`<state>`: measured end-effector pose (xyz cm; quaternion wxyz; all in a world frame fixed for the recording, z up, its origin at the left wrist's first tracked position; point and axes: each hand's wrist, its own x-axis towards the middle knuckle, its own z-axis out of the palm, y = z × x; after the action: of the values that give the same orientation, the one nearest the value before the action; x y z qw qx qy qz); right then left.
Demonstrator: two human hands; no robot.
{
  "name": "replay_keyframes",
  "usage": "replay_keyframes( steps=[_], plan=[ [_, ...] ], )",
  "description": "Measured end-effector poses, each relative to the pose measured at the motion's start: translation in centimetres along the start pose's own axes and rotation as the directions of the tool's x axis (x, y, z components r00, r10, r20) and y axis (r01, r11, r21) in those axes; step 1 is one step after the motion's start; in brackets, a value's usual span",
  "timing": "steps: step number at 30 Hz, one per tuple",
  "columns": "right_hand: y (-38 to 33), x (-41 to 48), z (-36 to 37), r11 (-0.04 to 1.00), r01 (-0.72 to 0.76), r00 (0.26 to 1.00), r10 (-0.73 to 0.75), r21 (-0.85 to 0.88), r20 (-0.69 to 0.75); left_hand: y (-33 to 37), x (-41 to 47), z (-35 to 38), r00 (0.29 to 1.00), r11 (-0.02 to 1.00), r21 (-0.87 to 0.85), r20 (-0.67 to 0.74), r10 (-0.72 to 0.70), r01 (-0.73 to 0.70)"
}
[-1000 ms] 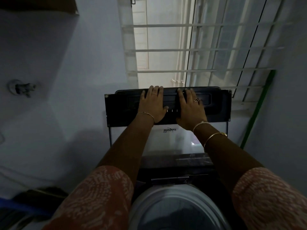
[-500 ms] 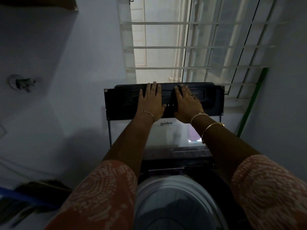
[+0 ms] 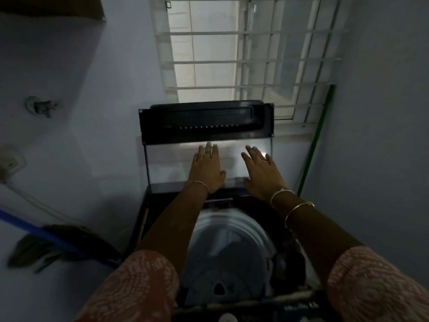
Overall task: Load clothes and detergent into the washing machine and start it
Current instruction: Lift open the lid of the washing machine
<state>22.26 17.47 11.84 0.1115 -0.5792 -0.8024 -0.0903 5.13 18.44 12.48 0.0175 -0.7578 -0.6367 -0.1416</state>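
A top-loading washing machine (image 3: 144,219) stands below me with its lid (image 3: 206,123) raised upright against the window. The lid has a dark top band and a clear glass panel. The steel drum (image 3: 229,249) lies open beneath, with a pale shape dimly visible inside. My left hand (image 3: 206,168) is flat in front of the glass panel, fingers spread. My right hand (image 3: 262,171) hovers beside it, also with fingers apart. Neither hand holds anything. I cannot tell whether the palms touch the glass.
A barred window (image 3: 243,61) is behind the machine. A green pole (image 3: 318,138) leans in the right corner. A wall tap (image 3: 41,106) and a socket (image 3: 10,162) are on the left wall. A blue-handled broom (image 3: 53,242) lies at lower left.
Both hands have come down from the lid's dark top band to the level of the glass panel. The lid stays upright. My view has tilted down, showing more of the drum.
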Motion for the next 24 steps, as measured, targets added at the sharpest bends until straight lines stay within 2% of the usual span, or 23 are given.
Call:
replay_keyframes(
  steps=[4,9,17,21,24],
  plan=[
    [2.1,-7.0,0.1,1.000,-0.024,0.999,0.025,-0.002,0.039,5.8,-4.2,1.3,0.996,0.996,-0.073,0.067,0.064,-0.059],
    [5.7,-16.0,0.8,0.987,-0.161,0.983,0.158,0.021,0.089,13.8,-8.7,4.1,0.976,0.965,-0.214,0.119,0.180,-0.151],
    [12.8,-29.8,0.0,0.929,-0.369,0.915,0.369,-0.031,0.167,25.1,-15.6,9.5,0.867,0.875,-0.356,0.252,0.429,-0.329],
    [15.8,-35.7,0.6,0.835,-0.550,0.815,0.536,0.001,0.220,30.3,-18.2,11.8,0.794,0.824,-0.439,0.321,0.516,-0.358],
    [17.0,-39.2,1.5,0.765,-0.642,0.750,0.615,0.044,0.244,32.5,-19.6,13.7,0.756,0.801,-0.500,0.369,0.540,-0.329]
  ],
)
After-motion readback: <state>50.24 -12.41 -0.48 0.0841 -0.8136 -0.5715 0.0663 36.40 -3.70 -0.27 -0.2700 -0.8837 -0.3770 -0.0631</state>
